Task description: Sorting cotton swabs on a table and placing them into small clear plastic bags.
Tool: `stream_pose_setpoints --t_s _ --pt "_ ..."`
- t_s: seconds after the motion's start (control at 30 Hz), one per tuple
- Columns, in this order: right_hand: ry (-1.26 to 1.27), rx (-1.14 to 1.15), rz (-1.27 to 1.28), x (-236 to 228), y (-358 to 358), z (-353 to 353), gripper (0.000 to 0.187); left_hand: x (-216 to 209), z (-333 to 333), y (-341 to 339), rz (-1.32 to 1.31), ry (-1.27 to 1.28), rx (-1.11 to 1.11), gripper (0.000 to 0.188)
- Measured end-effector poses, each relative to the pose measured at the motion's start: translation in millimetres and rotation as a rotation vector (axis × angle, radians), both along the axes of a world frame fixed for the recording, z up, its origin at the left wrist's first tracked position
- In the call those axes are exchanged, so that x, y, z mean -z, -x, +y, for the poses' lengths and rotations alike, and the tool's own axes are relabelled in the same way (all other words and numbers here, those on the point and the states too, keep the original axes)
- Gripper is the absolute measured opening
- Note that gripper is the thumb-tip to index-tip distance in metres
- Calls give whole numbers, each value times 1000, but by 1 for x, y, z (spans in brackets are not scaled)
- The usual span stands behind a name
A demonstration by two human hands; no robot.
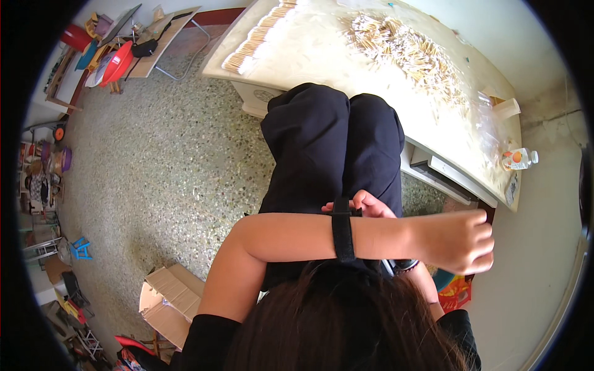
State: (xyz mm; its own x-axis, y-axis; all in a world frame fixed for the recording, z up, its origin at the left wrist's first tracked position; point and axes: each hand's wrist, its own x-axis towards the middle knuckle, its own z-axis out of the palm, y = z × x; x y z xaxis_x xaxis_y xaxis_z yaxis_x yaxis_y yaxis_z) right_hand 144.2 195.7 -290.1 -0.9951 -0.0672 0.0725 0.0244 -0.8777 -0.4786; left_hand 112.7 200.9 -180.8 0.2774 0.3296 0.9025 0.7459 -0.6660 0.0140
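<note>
My left forearm lies across my body, and my left hand (458, 241) is closed in a fist at the right with nothing visible in it. A black strap (343, 232) is wrapped around that forearm. My right hand (370, 205) reaches from behind the forearm, its curled fingers at the strap's far edge, seemingly gripping it; part of this hand is hidden by the left arm. On the table (322, 68) beyond my knees are a loose pile of cotton swabs (402, 49) and a neat row of cotton swabs (257, 40).
At the table's right end stand a bottle with an orange label (518, 159) and a pale cup-like container (506, 109). An opened cardboard box (170, 300) sits on the speckled floor (161, 167) at lower left. A red basin (117, 63) leans by a side table at upper left.
</note>
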Motion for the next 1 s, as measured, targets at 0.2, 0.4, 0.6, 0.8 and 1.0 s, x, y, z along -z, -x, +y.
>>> stream_pose_setpoints --t_s 0.2,0.4,0.6,0.8,1.0 --pt "-415 -143 -259 -34 21 21 33 32 -24 -42 64 -56 248 13" --pt "-636 -158 -339 -75 32 44 28 58 -53 -54 174 71 465 11" --pt "-1296 -8 -7 -124 31 18 28 89 -67 -41 658 864 585 12" --pt "-1711 142 630 -120 3 -12 21 83 -71 -31 411 985 575 12" --pt "-2185 241 945 -106 -11 -27 45 74 -86 9 117 1134 519 14"
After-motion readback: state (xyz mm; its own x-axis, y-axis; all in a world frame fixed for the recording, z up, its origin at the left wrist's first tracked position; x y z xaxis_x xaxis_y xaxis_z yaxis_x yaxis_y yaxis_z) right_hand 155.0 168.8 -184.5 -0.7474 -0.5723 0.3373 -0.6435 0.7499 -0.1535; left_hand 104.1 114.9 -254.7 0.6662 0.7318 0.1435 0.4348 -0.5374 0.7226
